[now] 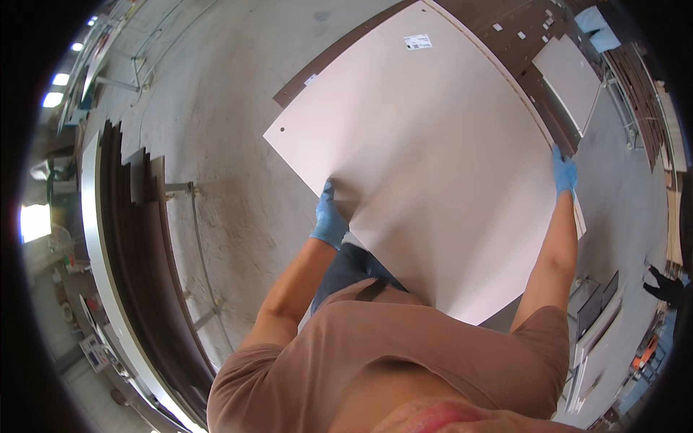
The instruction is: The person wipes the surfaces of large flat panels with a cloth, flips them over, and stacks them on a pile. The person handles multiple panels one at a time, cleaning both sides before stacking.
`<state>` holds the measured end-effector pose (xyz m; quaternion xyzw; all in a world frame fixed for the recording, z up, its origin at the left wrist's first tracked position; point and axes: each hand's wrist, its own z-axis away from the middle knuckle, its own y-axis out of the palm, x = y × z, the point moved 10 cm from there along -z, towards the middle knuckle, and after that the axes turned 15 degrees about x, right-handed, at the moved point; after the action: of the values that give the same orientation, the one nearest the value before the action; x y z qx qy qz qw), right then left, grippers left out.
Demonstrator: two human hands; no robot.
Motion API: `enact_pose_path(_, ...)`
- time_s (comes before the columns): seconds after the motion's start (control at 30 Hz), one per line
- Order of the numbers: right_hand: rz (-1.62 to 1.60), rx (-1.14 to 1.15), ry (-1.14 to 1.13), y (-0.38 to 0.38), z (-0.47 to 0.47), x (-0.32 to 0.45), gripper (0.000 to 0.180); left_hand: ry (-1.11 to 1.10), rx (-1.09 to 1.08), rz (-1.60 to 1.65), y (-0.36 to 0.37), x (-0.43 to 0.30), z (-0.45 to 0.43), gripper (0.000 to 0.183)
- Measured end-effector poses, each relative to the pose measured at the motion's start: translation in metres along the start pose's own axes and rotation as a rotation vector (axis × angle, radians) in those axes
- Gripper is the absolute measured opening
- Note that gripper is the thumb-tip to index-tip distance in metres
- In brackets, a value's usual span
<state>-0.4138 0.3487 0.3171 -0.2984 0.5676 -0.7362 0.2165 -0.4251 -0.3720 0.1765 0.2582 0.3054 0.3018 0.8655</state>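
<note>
A large white panel (pixel 449 135) spans the middle of the view, held between my two blue-gloved hands. On its left edge, my left hand (pixel 329 216) grips with the thumb lying on the white face. My right hand (pixel 564 172) holds the opposite long edge, where a narrow brown strip shows along the side. A printed label (pixel 417 42) is stuck near the panel's far end, and small dark holes sit by its corners. Under the far part lies a dark brown board surface (pixel 295 93); whether the panel touches it I cannot tell.
Brown boards stand in a tall row (pixel 146 260) on a metal rack (pixel 197 243) at left. A smaller white panel (pixel 571 84) lies at the upper right, beside small white pieces (pixel 521 35). More panels (pixel 595 330) lean at the lower right. A black glove (pixel 663 287) shows at the right rim.
</note>
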Motion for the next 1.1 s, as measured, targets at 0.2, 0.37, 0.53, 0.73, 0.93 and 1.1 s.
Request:
enact_pose_path(0.2,0.087,0.134,0.083,0.07,-0.065,0.061,0.075,-0.047,0.011,0.23,-0.011,-0.037,-0.082,0.049)
enact_pose_path(0.37,0.081,0.224,0.085,0.129,-0.102,0.099,0.076,-0.035,-0.166,0.062,-0.052,-0.061,-0.14,0.05)
enact_pose_path(0.53,0.06,0.252,0.131,0.174,-0.122,0.119,0.077,-0.039,-0.197,0.016,-0.067,-0.084,-0.189,0.051)
enact_pose_path(0.73,0.021,0.306,0.192,0.199,-0.122,0.142,0.077,-0.1,-0.197,-0.025,-0.067,-0.13,-0.223,0.054)
enact_pose_path(0.93,0.077,0.272,0.248,0.195,-0.108,0.145,0.077,-0.128,-0.169,-0.157,-0.057,-0.178,-0.262,0.056)
enact_pose_path(1.1,0.065,0.222,0.418,0.186,-0.087,0.137,0.079,-0.26,0.064,-0.132,-0.039,-0.185,-0.297,0.058)
